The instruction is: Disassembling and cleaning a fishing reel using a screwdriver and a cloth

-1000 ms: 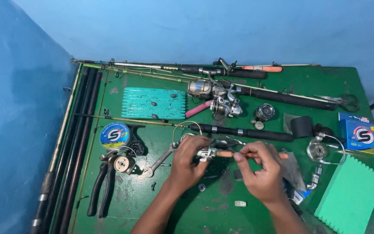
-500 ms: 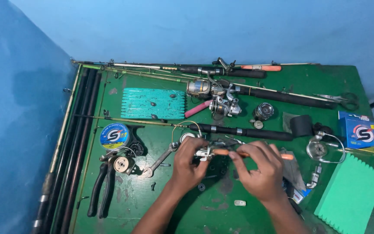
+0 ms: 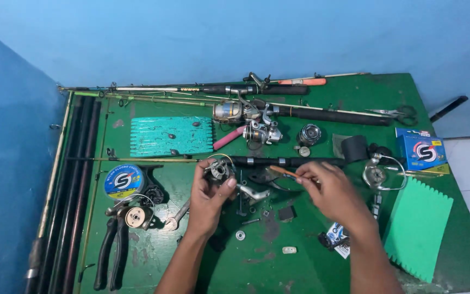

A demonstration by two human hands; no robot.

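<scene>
I see a green table (image 3: 322,272) set against blue walls, its left rods cut off by the frame's edge. My left hand (image 3: 208,196) is closed around a small reel body (image 3: 220,170), held just above the table's middle. My right hand (image 3: 330,190) pinches a thin orange-handled tool (image 3: 283,171); its tip is too fine to make out. My palms hide loose parts beneath.

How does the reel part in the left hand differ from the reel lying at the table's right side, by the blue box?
The reel part is gripped and lifted by the left hand; the right-side reel lies untouched on the green table. The right hand points a thin orange-handled tool toward the held part, not the other reel. The right-side reel shows a wide wire bail; the held one is mostly hidden by fingers. Both are silvery metal.
</scene>
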